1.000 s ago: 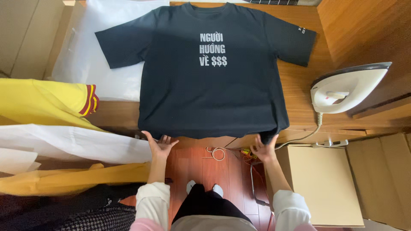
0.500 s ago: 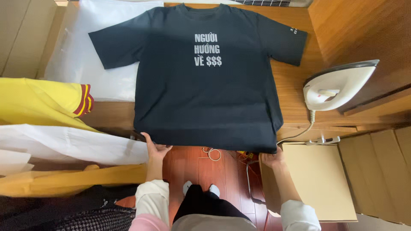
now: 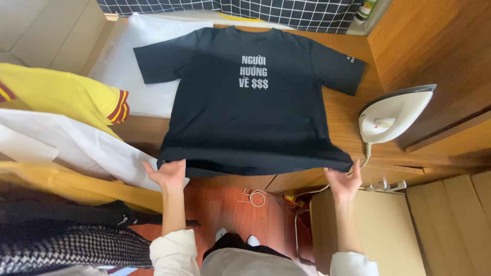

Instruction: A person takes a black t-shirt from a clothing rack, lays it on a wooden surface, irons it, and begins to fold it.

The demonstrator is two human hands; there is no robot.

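Both hands at the near hem of a dark navy short-sleeved cotton T-shirt (image 3: 250,107) spread flat, front up, on a wooden table (image 3: 353,128)

The shirt lies at twelve o'clock from both hands, long axis running collar-far to hem-near; the left hand (image 3: 168,174) pinches the hem's left corner and the right hand (image 3: 341,183) its right corner, fingers curled on the cloth, neither nearer (the hem overhangs the table edge). White block lettering sits on the chest, a tiny white mark on the sleeve at two o'clock. A white electric iron (image 3: 391,115) stands at three o'clock; a yellow jersey with red-striped cuff (image 3: 66,94) at nine o'clock, over a white cloth (image 3: 87,145)
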